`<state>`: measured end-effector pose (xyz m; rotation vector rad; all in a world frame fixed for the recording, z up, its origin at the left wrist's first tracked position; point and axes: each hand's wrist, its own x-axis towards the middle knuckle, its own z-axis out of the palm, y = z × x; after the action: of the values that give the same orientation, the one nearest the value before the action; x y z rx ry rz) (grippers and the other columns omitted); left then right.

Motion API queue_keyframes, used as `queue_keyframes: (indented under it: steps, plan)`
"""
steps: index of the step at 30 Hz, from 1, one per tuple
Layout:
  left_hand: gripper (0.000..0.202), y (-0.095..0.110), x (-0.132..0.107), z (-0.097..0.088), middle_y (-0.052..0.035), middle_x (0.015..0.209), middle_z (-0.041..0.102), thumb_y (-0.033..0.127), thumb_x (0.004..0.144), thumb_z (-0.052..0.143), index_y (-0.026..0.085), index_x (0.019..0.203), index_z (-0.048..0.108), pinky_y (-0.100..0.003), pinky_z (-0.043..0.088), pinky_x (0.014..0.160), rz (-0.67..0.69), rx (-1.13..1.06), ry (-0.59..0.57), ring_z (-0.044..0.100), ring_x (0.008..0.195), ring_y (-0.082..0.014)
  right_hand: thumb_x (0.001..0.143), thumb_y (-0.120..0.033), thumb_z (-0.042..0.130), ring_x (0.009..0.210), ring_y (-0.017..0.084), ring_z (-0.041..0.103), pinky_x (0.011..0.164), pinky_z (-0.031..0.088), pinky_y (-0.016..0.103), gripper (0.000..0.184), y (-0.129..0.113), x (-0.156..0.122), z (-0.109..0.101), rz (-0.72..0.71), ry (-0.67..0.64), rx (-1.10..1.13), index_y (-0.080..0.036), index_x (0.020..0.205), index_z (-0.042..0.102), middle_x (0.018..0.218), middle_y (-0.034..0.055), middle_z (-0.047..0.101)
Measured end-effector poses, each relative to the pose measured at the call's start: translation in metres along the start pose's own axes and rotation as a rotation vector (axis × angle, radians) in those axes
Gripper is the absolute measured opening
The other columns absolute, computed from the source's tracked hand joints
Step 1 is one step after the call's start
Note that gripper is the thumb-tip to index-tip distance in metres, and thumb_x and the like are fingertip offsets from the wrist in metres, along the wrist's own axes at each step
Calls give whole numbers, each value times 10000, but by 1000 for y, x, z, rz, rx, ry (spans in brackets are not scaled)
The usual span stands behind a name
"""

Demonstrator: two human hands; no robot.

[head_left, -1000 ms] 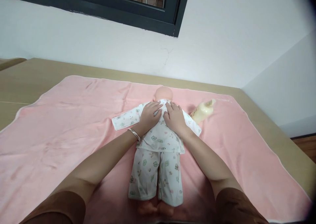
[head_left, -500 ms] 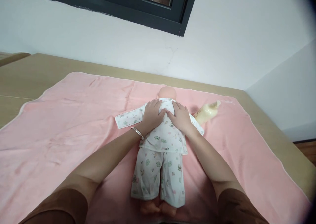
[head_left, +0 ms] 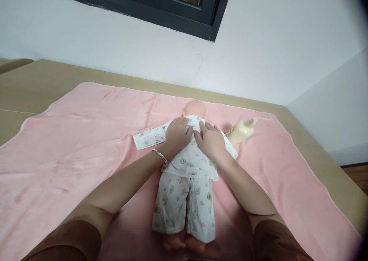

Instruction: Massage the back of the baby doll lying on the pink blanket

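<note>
A baby doll [head_left: 194,108] lies stretched out on a pink blanket [head_left: 94,138], its head toward the wall and its feet toward me. It wears a white printed top [head_left: 191,163] and matching trousers [head_left: 172,203]. My left hand [head_left: 178,133] rests flat on the left side of the upper torso, fingers extended. On the right side, my right hand [head_left: 212,138] lies on the top with its fingers bent a little and apart. The thumbs come close together at the middle. Part of the doll's shoulders and right sleeve is hidden by my hands.
A pale yellow bottle [head_left: 243,130] lies on its side on the blanket, right of the doll's sleeve. The blanket covers most of a wooden table [head_left: 57,71]. Behind it stand a white wall [head_left: 161,61] and a dark window frame [head_left: 172,21].
My right hand has shifted slightly, its fingers now more bent on the doll's top. The left hand stays almost in place. Doll and bottle lie as before.
</note>
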<state>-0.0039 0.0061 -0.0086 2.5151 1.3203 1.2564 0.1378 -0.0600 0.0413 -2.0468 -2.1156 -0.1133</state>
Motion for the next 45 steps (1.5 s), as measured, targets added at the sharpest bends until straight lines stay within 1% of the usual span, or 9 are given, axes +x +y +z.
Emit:
queue_keyframes:
  steps: [5, 10, 13, 19, 27, 34, 38, 41, 45]
  plan:
    - [428, -8, 5, 4, -191, 1340, 616, 282, 953, 423, 81, 1301, 571, -528, 421, 1090, 24, -18, -116, 542, 1260, -334, 1017, -506, 359, 1497, 336, 284, 1191, 246, 526, 680, 19, 17, 10, -5, -56, 139, -109, 1565, 288, 1597, 206, 337]
    - [429, -5, 8, -3, -165, 1373, 605, 231, 982, 350, 133, 1352, 544, -528, 394, 1115, 161, -6, -182, 539, 1290, -299, 1022, -445, 359, 1502, 335, 270, 1180, 242, 565, 624, 19, 18, 14, -48, -40, 123, -170, 1575, 269, 1618, 175, 309]
    - [393, -1, 6, -6, -161, 1284, 658, 223, 984, 355, 136, 1276, 602, -504, 439, 1079, 179, 4, -141, 587, 1228, -291, 1031, -394, 330, 1468, 337, 338, 1169, 271, 546, 579, 8, 10, 10, -42, -32, 65, -149, 1556, 320, 1574, 190, 388]
    - [306, 2, -1, -6, -129, 1206, 702, 258, 965, 438, 167, 1125, 682, -456, 487, 1035, 79, -12, -4, 626, 1168, -276, 1035, -363, 320, 1378, 364, 458, 1144, 316, 516, 542, -7, -3, 4, 8, 34, -49, -106, 1501, 422, 1477, 234, 498]
    - [435, -9, 5, 2, -128, 1372, 614, 254, 947, 413, 159, 1343, 565, -486, 409, 1104, 33, -96, -131, 539, 1279, -285, 1011, -397, 392, 1453, 340, 356, 1163, 288, 541, 601, 21, 20, 11, -81, -62, 100, -176, 1564, 311, 1576, 171, 389]
    - [325, -5, 1, -2, -121, 1230, 689, 240, 943, 446, 179, 1162, 679, -465, 481, 1032, 112, -77, -18, 618, 1167, -261, 1044, -367, 305, 1430, 353, 392, 1151, 300, 523, 558, 2, 3, 1, -43, -36, -13, -135, 1550, 344, 1535, 214, 435]
    - [279, -2, -3, -3, -117, 1184, 716, 254, 934, 483, 181, 1089, 703, -460, 510, 1013, 86, -57, 57, 643, 1146, -265, 1051, -372, 283, 1389, 351, 448, 1149, 301, 504, 554, -10, -6, -5, 13, -9, -93, -114, 1533, 371, 1495, 229, 482]
    - [292, -2, -4, -1, -114, 1211, 711, 260, 929, 489, 171, 1120, 691, -452, 506, 1035, 44, -61, 74, 641, 1153, -263, 1049, -414, 277, 1416, 354, 415, 1146, 299, 520, 581, -7, -3, -4, 57, -48, -78, -128, 1552, 331, 1526, 222, 446]
    - [358, -5, -2, 4, -140, 1295, 667, 281, 923, 488, 146, 1220, 636, -482, 471, 1081, -15, -52, 18, 601, 1220, -288, 1038, -481, 277, 1490, 368, 287, 1157, 270, 556, 630, 3, 7, 4, 89, -107, 4, -165, 1582, 249, 1605, 208, 319]
